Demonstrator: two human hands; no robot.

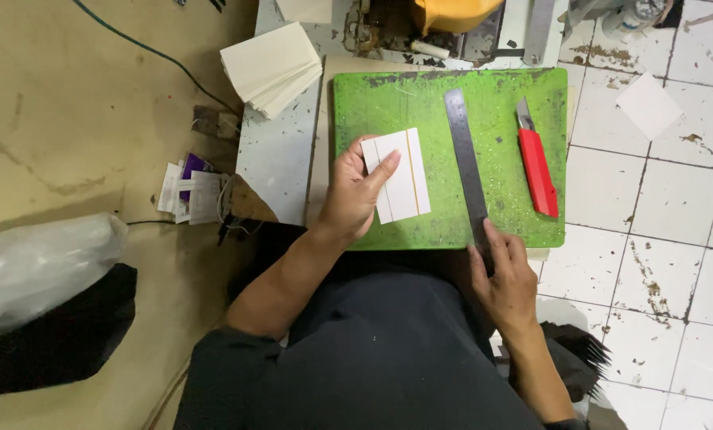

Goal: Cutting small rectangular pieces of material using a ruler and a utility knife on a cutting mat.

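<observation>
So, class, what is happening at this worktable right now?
A person sits at a green cutting mat laid on a worn table. Their left hand holds a small stack of white cards bound by a rubber band down on the mat. Their right hand grips the near end of a grey metal ruler lying along the mat. A red utility knife lies untouched to the right, and a loose pile of cream cards sits off the mat's far left corner.

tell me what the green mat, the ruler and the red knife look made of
Green mat: seemingly rubbery plastic, matte, scuffed and speckled. Ruler: likely steel, dull grey with fine edge markings. Red knife: glossy plastic body, with a grey metal blade at its tip.
</observation>
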